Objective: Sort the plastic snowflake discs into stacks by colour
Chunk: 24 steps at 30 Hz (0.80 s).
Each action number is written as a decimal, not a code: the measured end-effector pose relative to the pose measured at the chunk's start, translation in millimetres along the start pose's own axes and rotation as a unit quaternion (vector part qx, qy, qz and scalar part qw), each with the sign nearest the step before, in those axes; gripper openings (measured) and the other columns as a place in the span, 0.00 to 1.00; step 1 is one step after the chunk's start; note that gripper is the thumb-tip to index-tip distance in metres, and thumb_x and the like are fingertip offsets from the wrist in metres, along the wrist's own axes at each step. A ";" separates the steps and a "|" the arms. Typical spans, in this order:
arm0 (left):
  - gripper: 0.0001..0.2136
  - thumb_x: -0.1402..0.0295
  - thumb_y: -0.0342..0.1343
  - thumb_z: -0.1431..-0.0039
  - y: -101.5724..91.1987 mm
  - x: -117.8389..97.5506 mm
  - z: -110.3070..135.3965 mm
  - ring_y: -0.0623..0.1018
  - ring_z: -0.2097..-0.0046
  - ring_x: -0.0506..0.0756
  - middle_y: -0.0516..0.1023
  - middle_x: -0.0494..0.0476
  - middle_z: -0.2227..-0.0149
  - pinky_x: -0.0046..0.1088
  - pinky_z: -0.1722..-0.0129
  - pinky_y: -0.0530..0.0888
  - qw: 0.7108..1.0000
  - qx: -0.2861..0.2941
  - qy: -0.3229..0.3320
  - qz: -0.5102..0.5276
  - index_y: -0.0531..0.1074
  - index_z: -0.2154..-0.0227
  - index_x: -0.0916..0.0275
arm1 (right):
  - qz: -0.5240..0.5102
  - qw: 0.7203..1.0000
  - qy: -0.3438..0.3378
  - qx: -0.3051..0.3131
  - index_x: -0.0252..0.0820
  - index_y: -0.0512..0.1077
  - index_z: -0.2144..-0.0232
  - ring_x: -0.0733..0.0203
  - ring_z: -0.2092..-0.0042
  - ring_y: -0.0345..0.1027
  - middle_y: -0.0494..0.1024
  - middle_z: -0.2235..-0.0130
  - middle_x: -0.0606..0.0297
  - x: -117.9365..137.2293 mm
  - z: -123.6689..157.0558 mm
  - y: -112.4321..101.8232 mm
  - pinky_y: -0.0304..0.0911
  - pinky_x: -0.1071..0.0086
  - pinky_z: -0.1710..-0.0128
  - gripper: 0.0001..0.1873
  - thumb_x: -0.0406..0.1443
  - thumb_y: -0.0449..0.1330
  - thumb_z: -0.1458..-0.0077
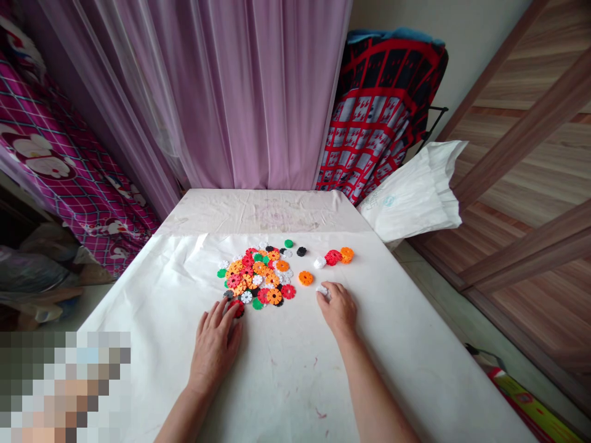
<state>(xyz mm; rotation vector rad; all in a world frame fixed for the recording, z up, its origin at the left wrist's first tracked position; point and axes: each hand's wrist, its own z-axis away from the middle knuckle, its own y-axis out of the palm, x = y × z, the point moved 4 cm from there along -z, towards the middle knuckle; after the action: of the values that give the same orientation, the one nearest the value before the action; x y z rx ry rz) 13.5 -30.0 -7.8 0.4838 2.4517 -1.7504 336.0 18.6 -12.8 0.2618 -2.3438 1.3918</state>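
Note:
A pile of notched plastic flower discs [258, 269], in orange, red, white, green and black, lies on the table. At its near left edge, my left hand [215, 337] rests with fingers stretched out, the fingertips at a red disc [239, 309] and a dark disc [228, 295]. To the right of the pile, my right hand [339, 307] pinches a white disc [322, 290] between thumb and fingers, low over the table. Just beyond it are an orange disc [305, 278], a white stack [319, 263], a red stack [332, 258] and an orange stack [347, 255].
A green disc [289, 243] and a black disc [301, 251] lie behind the pile. The white-covered table [295, 381] reaches to a purple curtain [258, 92]. A white bag [410, 194] stands against its far right edge. Wooden doors [530, 160] are on the right.

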 end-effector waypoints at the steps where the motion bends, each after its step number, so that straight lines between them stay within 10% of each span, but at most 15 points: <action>1: 0.19 0.64 0.46 0.35 -0.1 -0.2 -0.1 0.68 0.37 0.63 0.69 0.62 0.37 0.51 0.38 0.64 1.000 -0.002 -0.002 0.001 0.72 0.45 0.54 | 0.000 1.000 -0.001 -0.006 0.42 0.76 0.60 0.56 0.61 0.69 0.78 0.59 0.58 0.0 0.1 -0.8 0.61 0.66 0.61 0.13 0.38 0.57 0.46; 14: 0.19 0.64 0.45 0.35 1.3 0.5 0.5 0.67 0.36 0.64 0.68 0.63 0.37 0.52 0.38 0.63 1.000 0.001 -0.005 0.004 0.71 0.44 0.56 | -0.045 0.989 -0.138 0.031 0.44 0.73 0.58 0.56 0.56 0.70 0.80 0.56 0.60 81.6 16.2 17.5 0.62 0.67 0.56 0.10 0.34 0.60 0.44; 24: 0.19 0.64 0.45 0.35 1.8 1.2 0.3 0.67 0.36 0.63 0.69 0.62 0.37 0.51 0.38 0.63 1.000 0.004 -0.003 0.001 0.71 0.44 0.56 | -0.022 0.993 -0.114 0.035 0.45 0.73 0.65 0.57 0.61 0.69 0.78 0.62 0.63 78.2 17.9 15.6 0.59 0.68 0.61 0.04 0.34 0.61 0.46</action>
<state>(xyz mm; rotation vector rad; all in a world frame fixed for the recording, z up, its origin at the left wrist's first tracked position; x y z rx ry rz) 12.9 -29.5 -9.7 0.4806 2.4416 -1.7580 255.5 13.9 0.8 0.5143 -2.4557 1.4932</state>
